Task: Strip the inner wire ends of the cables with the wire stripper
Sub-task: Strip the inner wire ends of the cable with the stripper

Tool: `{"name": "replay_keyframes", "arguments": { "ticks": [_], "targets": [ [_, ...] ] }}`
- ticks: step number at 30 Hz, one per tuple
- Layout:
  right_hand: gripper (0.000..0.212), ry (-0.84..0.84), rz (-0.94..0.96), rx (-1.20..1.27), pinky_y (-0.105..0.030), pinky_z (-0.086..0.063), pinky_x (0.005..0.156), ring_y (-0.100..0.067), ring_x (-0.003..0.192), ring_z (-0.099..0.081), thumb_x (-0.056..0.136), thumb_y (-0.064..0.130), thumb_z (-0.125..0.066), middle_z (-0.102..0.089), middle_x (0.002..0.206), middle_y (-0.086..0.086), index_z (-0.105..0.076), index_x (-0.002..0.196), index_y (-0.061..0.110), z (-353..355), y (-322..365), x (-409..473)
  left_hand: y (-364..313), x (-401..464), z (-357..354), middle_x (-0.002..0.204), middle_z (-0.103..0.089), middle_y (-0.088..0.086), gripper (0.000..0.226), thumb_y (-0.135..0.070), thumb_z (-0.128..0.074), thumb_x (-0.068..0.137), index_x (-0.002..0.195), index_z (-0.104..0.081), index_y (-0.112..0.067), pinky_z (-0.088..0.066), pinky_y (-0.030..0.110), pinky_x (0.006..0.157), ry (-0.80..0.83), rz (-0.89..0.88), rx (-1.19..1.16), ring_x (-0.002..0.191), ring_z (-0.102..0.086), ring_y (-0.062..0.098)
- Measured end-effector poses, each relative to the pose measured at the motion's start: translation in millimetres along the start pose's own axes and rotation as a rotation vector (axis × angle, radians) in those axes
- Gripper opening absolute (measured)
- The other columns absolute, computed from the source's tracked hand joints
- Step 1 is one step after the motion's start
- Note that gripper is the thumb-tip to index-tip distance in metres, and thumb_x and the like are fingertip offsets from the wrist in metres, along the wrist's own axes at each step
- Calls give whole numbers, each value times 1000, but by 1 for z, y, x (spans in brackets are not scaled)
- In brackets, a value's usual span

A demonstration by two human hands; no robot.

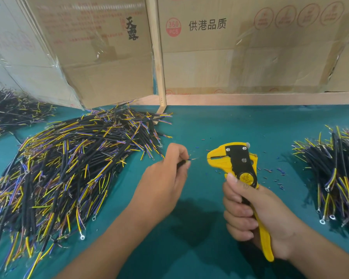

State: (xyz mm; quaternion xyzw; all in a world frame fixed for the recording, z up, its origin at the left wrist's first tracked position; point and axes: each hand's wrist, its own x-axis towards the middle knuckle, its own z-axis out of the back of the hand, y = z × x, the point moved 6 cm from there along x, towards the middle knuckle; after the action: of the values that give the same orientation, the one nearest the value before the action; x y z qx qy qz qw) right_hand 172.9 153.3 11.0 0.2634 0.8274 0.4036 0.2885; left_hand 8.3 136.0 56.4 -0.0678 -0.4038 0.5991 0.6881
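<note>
My left hand [165,174] pinches a short black cable [183,162] near its end. The cable's thin inner wire tips stick out to the right between my fingers. My right hand [250,214] grips the handles of a yellow and black wire stripper [235,164], held upright with its jaws pointing left. A small gap lies between the wire tips and the jaws. A big heap of black cables with yellow and purple inner wires [65,170] lies at the left. A smaller pile of the same cables [334,178] lies at the right.
The work goes on over a teal mat [210,248]. Small bits of cut insulation [274,174] are scattered around the stripper. Cardboard boxes [240,47] and a wooden post [157,57] stand along the back. A further cable pile [10,109] sits at the far left.
</note>
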Motion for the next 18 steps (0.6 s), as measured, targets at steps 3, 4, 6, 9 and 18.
{"name": "replay_keyframes", "arguments": {
  "ticks": [3,4,6,9,18],
  "targets": [
    [49,-10,26,4,-20,-30,39,-10,35,-23,74,47,-77,-25,52,1,-42,63,14,4,6,-1,2,2,6,76,-53,-20,24,-21,-51,102,97,-32,-34,-30,18,54,-31,-16,16,59,-43,7],
    [48,-6,31,7,-21,-31,40,-11,36,-24,75,46,-77,-25,53,1,-43,64,14,4,6,0,1,2,5,78,-54,-20,24,-21,-51,102,97,-32,-34,-30,18,54,-27,-16,14,59,-44,7],
    [45,8,50,27,-26,-35,42,-15,40,-28,80,43,-76,-28,56,-2,-46,66,13,3,5,1,0,0,3,80,-55,-17,22,-23,-50,103,98,-32,-34,-32,25,55,-14,-20,6,60,-44,11],
    [28,17,111,77,-39,-46,55,-24,53,-40,92,28,-68,-36,66,-10,-56,79,6,1,5,5,-6,-1,3,87,-56,-13,15,-29,-47,102,99,-33,-33,-43,39,58,-6,-38,16,62,-45,19],
    [34,-39,186,0,-40,-54,67,-29,66,-53,70,25,-77,-49,73,-14,-71,95,2,0,0,7,-12,-8,-16,92,-57,-22,20,-28,-43,97,112,-34,-37,-39,23,66,155,-21,-51,74,-52,-1]
  ]
}}
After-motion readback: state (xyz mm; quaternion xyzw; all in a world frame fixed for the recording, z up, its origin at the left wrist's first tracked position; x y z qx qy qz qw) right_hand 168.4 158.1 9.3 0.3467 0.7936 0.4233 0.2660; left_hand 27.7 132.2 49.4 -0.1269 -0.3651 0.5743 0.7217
